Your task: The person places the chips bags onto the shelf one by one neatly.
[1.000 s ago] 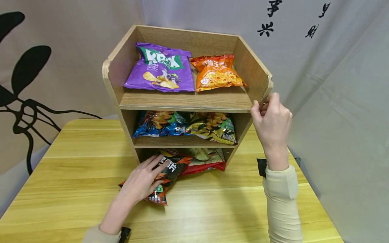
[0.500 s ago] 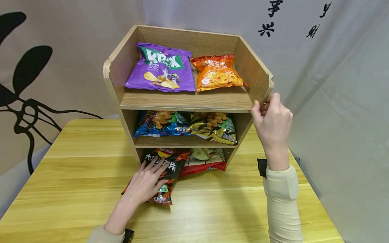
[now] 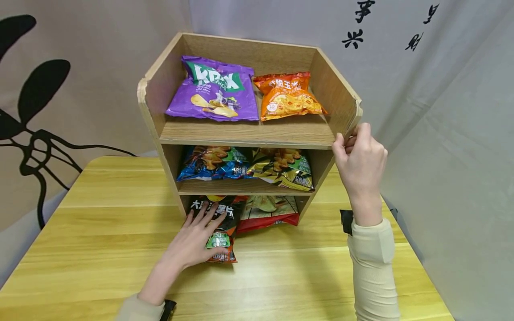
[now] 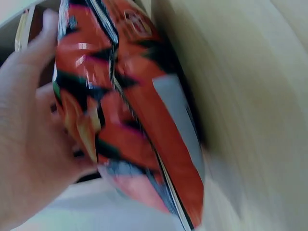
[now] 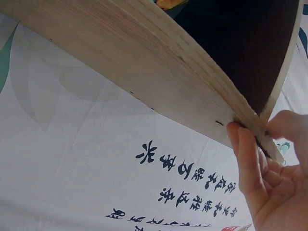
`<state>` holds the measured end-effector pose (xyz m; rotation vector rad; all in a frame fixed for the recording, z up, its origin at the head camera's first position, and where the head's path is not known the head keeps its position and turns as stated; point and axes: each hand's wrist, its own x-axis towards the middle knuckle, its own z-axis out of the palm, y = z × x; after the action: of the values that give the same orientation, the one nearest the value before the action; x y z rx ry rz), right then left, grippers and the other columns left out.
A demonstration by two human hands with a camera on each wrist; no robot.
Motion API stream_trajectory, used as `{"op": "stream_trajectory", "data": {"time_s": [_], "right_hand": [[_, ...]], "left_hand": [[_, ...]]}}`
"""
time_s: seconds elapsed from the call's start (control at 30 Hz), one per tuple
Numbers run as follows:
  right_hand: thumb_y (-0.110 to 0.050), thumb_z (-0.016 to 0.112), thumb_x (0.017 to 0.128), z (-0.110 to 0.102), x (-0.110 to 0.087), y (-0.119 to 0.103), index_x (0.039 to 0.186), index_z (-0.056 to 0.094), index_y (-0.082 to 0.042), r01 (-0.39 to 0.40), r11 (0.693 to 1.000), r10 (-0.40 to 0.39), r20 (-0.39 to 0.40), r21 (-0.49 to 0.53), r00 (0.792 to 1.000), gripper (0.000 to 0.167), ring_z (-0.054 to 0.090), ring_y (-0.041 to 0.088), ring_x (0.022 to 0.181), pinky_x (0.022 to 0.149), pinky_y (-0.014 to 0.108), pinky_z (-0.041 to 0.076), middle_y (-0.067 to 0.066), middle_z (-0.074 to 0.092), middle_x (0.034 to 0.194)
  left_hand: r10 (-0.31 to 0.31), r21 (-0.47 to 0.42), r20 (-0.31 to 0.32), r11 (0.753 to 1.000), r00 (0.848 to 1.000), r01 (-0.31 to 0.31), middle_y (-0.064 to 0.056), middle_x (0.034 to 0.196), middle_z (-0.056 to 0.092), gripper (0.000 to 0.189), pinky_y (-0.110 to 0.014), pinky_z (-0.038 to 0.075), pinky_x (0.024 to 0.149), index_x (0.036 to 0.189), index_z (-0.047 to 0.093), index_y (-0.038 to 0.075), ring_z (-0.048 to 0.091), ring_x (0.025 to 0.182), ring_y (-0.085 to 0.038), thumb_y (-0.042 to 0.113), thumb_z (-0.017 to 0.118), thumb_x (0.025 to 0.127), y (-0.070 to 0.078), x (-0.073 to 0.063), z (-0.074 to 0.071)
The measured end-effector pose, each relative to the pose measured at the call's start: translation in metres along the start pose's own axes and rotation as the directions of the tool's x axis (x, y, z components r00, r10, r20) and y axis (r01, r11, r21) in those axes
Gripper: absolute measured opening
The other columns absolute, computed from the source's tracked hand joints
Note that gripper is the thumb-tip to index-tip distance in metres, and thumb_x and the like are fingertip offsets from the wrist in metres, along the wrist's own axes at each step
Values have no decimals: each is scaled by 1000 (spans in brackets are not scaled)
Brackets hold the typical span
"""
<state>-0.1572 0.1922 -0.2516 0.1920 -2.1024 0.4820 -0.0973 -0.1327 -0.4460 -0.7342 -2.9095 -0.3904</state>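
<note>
A small wooden shelf (image 3: 245, 135) with three levels stands on the table. My left hand (image 3: 195, 240) lies with spread, fairly straight fingers on a black and orange chip bag (image 3: 218, 240), whose top end is inside the bottom level, on the left. The bag's near end sticks out over the table. In the left wrist view the bag's orange back (image 4: 130, 96) and its seam show beside the hand. My right hand (image 3: 360, 169) pinches the front edge of the shelf's right side panel (image 5: 211, 91) between thumb and curled fingers.
To the right in the bottom level lies a red chip bag (image 3: 269, 219). A blue bag (image 3: 214, 165) and a gold bag (image 3: 283, 167) fill the middle level. On top lie a purple chip bag (image 3: 217, 96) and an orange snack bag (image 3: 289, 100). Cloth (image 3: 445, 147) hangs behind the wooden table (image 3: 289, 285).
The black and orange bag has turned straighter and slid further into the bottom level, with my left hand moving along on it. My right hand keeps its hold on the shelf.
</note>
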Motion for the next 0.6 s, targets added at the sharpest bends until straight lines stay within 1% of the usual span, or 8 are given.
{"op": "stream_trajectory", "data": {"time_s": [0.07,0.13,0.2,0.27,0.37,0.43,0.5,0.6], "right_hand": [[-10,55,86,0,0,0,82,52,8,-11,1000,11,-5,2,1000,19,63,38,55,54,51,48,23,65,64],[-10,55,86,0,0,0,82,52,9,-17,1000,17,-9,2,1000,20,62,39,54,53,51,47,23,64,63],[-11,55,86,-1,0,0,82,52,8,-8,1000,8,-6,-4,1000,20,62,39,54,53,51,47,23,64,63],[-11,56,86,-1,1,1,82,52,8,6,1000,-6,-1,-13,1000,20,63,38,54,53,50,48,23,65,63],[-12,56,87,-2,1,0,82,52,7,8,1000,-8,1,-16,1000,20,63,37,55,53,50,48,22,65,64],[-11,55,86,-2,1,-1,82,52,8,-5,1000,5,-4,-7,1000,19,63,38,55,54,51,48,23,65,64],[-10,55,86,-1,0,-1,82,52,8,-20,1000,20,-10,-1,1000,19,62,40,55,54,52,46,23,64,63],[-10,55,86,0,0,-1,82,52,8,-19,1000,19,-5,-3,1000,19,62,40,55,53,52,46,24,63,63]], "left_hand": [[57,-14,0,998,998,-57,-12,156,29,102,-66,25,109,146,39,19,24,143,-41,68,70,61,-3,-4,-2],[104,-29,1,994,995,-104,-11,156,29,111,-68,22,108,145,39,19,25,143,-42,67,75,52,-5,-8,-3],[131,-38,13,991,991,-131,-11,156,29,116,-69,19,109,146,38,20,24,143,-41,62,79,47,-7,-12,-3],[144,-25,25,989,989,-143,-11,156,28,116,-69,18,110,147,36,21,23,144,-40,57,83,47,-8,-14,-2],[142,2,26,990,990,-142,-9,156,29,111,-68,19,110,148,35,22,23,145,-38,45,87,52,-9,-13,-1],[143,25,2,989,990,-143,-10,155,31,106,-68,21,109,147,36,21,25,144,-38,37,88,56,-9,-12,0],[139,46,-32,989,990,-138,-10,154,34,104,-67,23,109,146,37,16,29,142,-38,30,88,57,-9,-10,1],[143,82,-99,987,985,-135,-12,150,41,97,-64,26,109,143,40,7,35,139,-38,25,87,59,-9,-7,1]]}}
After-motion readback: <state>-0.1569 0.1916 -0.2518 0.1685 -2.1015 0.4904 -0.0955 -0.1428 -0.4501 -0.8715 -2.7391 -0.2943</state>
